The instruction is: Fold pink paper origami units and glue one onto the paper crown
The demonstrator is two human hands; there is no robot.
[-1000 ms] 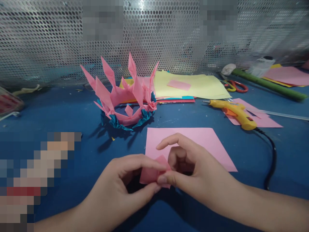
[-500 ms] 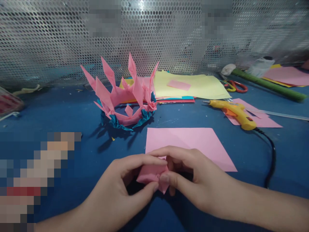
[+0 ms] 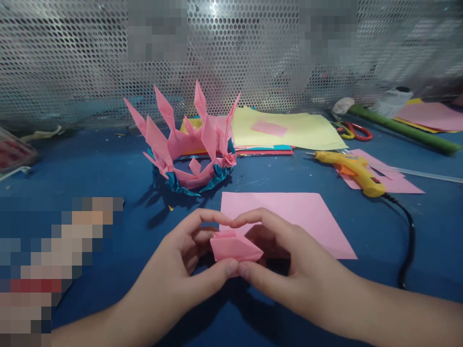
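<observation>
A small folded piece of pink paper is held between both hands near the front of the table. My left hand grips its left side, thumb along the lower edge. From the right, my right hand pinches it too, the two thumb tips side by side. The index fingertips meet above the paper, and the other fingers are partly hidden behind it. Just beyond lies a flat pink sheet, partly covered by the hands. A pink paper crown with pointed spikes and blue folded trim stands farther back, left of centre.
A yellow hot glue gun rests on pink paper at the right, its black cord trailing forward. Behind are stacked coloured sheets, scissors and a green rod. A perforated metal panel closes off the back.
The folded pink paper has been turned in my hands, now showing a broad smooth face with a point toward the right. My thumbs have come together below it, and my index fingers arch higher.
</observation>
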